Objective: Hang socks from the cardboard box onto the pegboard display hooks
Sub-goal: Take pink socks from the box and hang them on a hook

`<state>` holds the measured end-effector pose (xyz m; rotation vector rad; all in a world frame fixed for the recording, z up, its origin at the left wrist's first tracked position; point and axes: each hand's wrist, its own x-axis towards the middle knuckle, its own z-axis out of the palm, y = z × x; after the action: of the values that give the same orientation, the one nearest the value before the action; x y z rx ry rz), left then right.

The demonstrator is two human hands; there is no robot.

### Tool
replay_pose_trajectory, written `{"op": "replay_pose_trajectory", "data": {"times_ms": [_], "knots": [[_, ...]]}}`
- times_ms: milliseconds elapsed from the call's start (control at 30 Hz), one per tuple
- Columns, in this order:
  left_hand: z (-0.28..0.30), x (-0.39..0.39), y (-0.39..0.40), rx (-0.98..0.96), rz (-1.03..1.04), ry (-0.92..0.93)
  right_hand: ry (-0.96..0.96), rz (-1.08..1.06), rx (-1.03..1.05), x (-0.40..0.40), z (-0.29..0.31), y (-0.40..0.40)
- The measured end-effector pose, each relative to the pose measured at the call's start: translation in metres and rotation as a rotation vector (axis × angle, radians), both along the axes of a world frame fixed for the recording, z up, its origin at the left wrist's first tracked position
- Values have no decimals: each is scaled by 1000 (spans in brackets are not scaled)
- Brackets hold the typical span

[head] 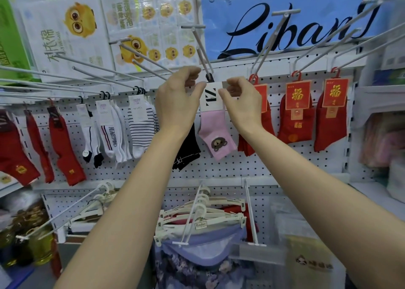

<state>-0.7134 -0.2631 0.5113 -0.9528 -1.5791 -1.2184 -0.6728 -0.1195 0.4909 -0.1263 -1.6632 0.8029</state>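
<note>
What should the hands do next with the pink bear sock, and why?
Probably let go. The pink sock already hangs by its black hanger on the hook, while the left hand and right hand pinch its card.

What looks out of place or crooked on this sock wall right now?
Nothing looks spilled or damaged. The pink bear sock hangs by its black hanger on a white hook, with the left hand and right hand pinching its card. It sits oddly only by colour, between black socks and red socks.
</note>
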Motion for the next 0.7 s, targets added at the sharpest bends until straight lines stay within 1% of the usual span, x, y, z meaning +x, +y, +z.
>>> {"op": "replay_pose_trajectory", "data": {"times_ms": [100,233,333,433,567,700], "knots": [[-28,7,-11,-114,237,144,-1,-46,142,26,-16,-2],[-61,17,-25,-146,384,296,50,-122,324,64,-45,-10],[-82,33,-39,-153,409,324,103,-146,404,91,-69,-19],[-106,52,-55,-182,395,298,122,-172,473,117,-93,-28],[-146,77,-74,-254,341,250,60,-213,532,152,-130,-41],[-194,97,-93,-335,287,233,-1,-295,536,183,-169,-60]]}}
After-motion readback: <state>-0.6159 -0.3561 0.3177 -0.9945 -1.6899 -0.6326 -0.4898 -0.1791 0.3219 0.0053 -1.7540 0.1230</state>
